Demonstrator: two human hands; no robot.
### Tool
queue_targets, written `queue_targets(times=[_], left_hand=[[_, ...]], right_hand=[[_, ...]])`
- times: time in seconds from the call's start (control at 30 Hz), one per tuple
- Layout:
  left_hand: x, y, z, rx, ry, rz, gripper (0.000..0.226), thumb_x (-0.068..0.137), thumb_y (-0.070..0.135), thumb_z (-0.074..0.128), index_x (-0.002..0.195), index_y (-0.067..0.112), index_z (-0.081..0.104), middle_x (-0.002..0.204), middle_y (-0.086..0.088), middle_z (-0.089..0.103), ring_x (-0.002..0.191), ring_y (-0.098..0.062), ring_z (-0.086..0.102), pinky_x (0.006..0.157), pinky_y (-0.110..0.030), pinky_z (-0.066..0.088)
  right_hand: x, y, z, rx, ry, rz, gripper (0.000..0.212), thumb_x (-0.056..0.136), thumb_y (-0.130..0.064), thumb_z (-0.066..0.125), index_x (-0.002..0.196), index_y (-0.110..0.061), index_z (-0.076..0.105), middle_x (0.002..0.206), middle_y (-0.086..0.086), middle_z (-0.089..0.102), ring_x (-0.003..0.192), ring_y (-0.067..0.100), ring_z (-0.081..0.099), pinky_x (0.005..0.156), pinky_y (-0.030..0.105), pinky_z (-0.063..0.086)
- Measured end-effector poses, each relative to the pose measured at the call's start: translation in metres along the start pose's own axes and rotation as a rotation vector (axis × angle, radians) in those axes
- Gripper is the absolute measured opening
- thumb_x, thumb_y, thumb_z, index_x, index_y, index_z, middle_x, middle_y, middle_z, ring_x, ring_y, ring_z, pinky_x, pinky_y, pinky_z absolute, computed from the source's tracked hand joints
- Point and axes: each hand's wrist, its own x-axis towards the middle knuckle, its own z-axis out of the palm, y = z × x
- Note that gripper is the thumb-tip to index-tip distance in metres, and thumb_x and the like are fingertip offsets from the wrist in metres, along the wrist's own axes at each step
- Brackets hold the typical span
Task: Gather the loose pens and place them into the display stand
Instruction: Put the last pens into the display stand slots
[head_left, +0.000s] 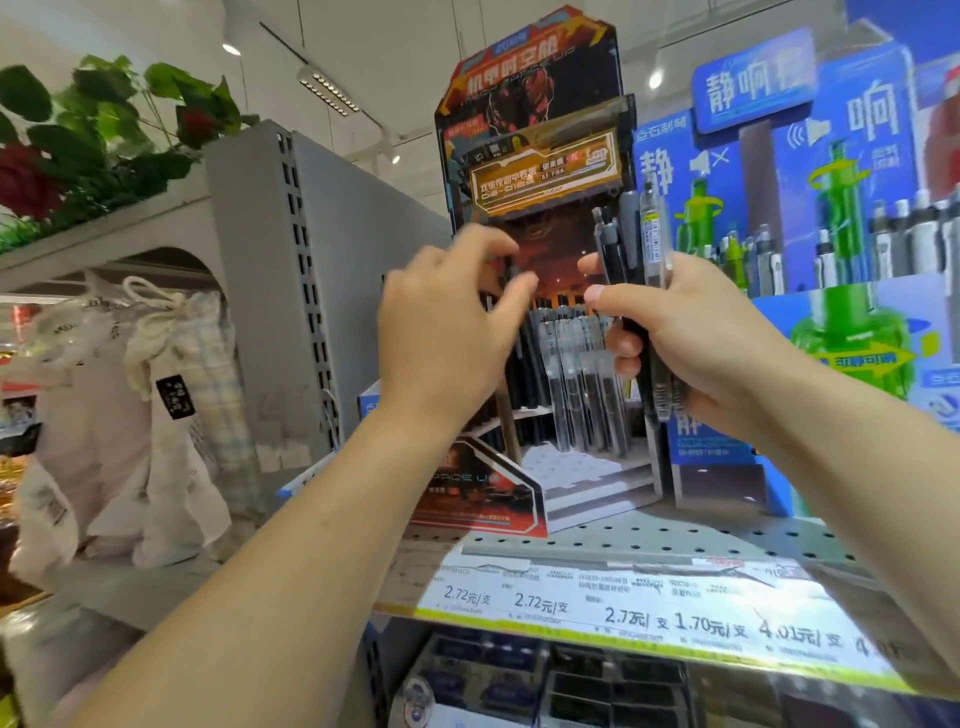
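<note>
Perforated shelf (675, 535) is carrying the stand (540, 171), upright, with pens (576, 374) standing in its middle compartment. My right hand (717, 343) is gripping a bundle of loose pens (636, 244) (tips up) just beside the stand's right edge. My left hand (447, 332) is hovering before the stand, fingers loosely curled, holding nothing visible.

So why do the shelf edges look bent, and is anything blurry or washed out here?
Head view: the wide-angle lens bows the shelf and grey upright; the left hand is smeared with motion blur, while the right hand gripping the pens is sharper; ceiling lights glare on the price strip, and the corners go soft.
</note>
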Motion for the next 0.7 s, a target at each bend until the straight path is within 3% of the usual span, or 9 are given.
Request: queue_targets(times=[0.07, 0.17, 0.27, 0.4, 0.53, 0.6, 0.7], left_hand=[[0.015, -0.012, -0.022, -0.139, 0.171, -0.105, 0.019, 0.088, 0.040, 0.068, 0.105, 0.030, 0.066, 0.081, 0.018, 0.067, 0.077, 0.000, 0.067, 0.074, -0.025, 0.056], [0.030, -0.041, -0.058, -0.173, 0.297, -0.232, 0.018, 0.089, 0.040, 0.067, 0.106, 0.036, 0.061, 0.086, 0.016, 0.068, 0.077, -0.001, 0.070, 0.071, -0.033, 0.061], [0.031, -0.064, -0.078, -0.185, 0.318, -0.302, 0.019, 0.091, 0.034, 0.067, 0.109, 0.032, 0.061, 0.095, 0.006, 0.069, 0.082, -0.010, 0.072, 0.064, -0.032, 0.062], [0.021, -0.078, -0.084, -0.016, 0.243, -0.297, 0.024, 0.092, 0.034, 0.068, 0.114, 0.031, 0.059, 0.088, 0.019, 0.064, 0.075, 0.002, 0.068, 0.065, -0.028, 0.061], [0.015, -0.082, -0.077, -0.013, 0.165, -0.310, 0.025, 0.093, 0.034, 0.068, 0.116, 0.029, 0.059, 0.087, 0.016, 0.064, 0.073, -0.003, 0.069, 0.067, -0.033, 0.062], [0.017, -0.077, -0.074, -0.092, 0.208, -0.304, 0.024, 0.092, 0.033, 0.069, 0.113, 0.029, 0.060, 0.089, 0.012, 0.067, 0.077, -0.007, 0.070, 0.067, -0.035, 0.063], [0.019, -0.052, -0.067, -0.306, 0.308, -0.291, 0.018, 0.088, 0.038, 0.070, 0.100, 0.044, 0.058, 0.082, 0.011, 0.071, 0.075, -0.007, 0.071, 0.066, -0.032, 0.062]], right_hand=[[0.001, -0.001, 0.000, 0.092, -0.013, 0.031, 0.024, 0.098, -0.007, 0.060, 0.120, -0.015, 0.066, 0.071, -0.002, 0.054, 0.047, 0.010, 0.045, 0.043, 0.024, 0.040], [-0.001, 0.000, 0.007, 0.275, -0.115, 0.114, 0.026, 0.098, -0.006, 0.059, 0.123, -0.014, 0.067, 0.061, -0.007, 0.055, 0.050, 0.010, 0.047, 0.044, 0.023, 0.041], [-0.006, 0.004, 0.019, 0.336, -0.161, 0.136, 0.024, 0.098, -0.009, 0.062, 0.120, -0.016, 0.070, 0.062, -0.004, 0.055, 0.054, 0.012, 0.052, 0.049, 0.023, 0.048], [-0.008, 0.004, 0.020, 0.397, -0.090, 0.107, 0.025, 0.097, -0.009, 0.063, 0.121, -0.014, 0.069, 0.062, -0.002, 0.058, 0.055, 0.012, 0.058, 0.059, 0.026, 0.057], [-0.006, 0.005, 0.016, 0.387, -0.059, 0.072, 0.027, 0.097, -0.011, 0.064, 0.124, -0.016, 0.069, 0.064, -0.004, 0.056, 0.055, 0.011, 0.054, 0.058, 0.027, 0.055], [-0.004, 0.004, 0.014, 0.398, -0.035, 0.055, 0.028, 0.097, -0.011, 0.064, 0.123, -0.017, 0.069, 0.065, -0.005, 0.056, 0.054, 0.011, 0.053, 0.058, 0.027, 0.056], [-0.004, 0.001, 0.010, 0.418, 0.003, 0.043, 0.027, 0.098, -0.009, 0.063, 0.122, -0.018, 0.069, 0.064, -0.005, 0.055, 0.052, 0.010, 0.053, 0.056, 0.027, 0.056]])
